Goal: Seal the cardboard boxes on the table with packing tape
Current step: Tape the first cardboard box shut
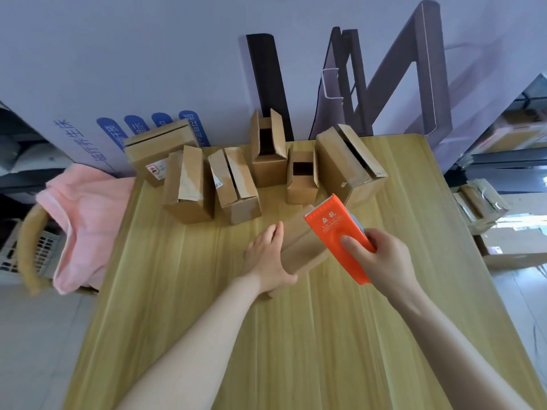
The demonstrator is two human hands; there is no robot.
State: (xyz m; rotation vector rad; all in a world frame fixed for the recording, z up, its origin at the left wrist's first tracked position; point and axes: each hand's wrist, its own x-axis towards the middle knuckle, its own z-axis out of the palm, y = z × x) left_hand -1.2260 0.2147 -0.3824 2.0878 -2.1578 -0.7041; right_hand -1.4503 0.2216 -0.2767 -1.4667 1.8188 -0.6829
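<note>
A small cardboard box [299, 244] lies on the wooden table [207, 321] near the middle. My left hand [268, 255] rests flat against its left side with straight fingers. My right hand [381, 258] grips an orange tape dispenser [334, 229] and holds it over the box's right end. Several more cardboard boxes stand in a row at the table's far edge: a closed one [189, 184], a second with flaps folded shut [235, 184], two with open tops [268, 152] [302, 176], and a larger one [349, 164] whose flaps stand partly open.
Another box with a label [157, 149] sits at the far left corner. A pink cloth [85, 220] hangs over a chair left of the table. Dark frames [384, 84] lean on the wall behind. Stacked cartons [479, 208] lie on the floor at right.
</note>
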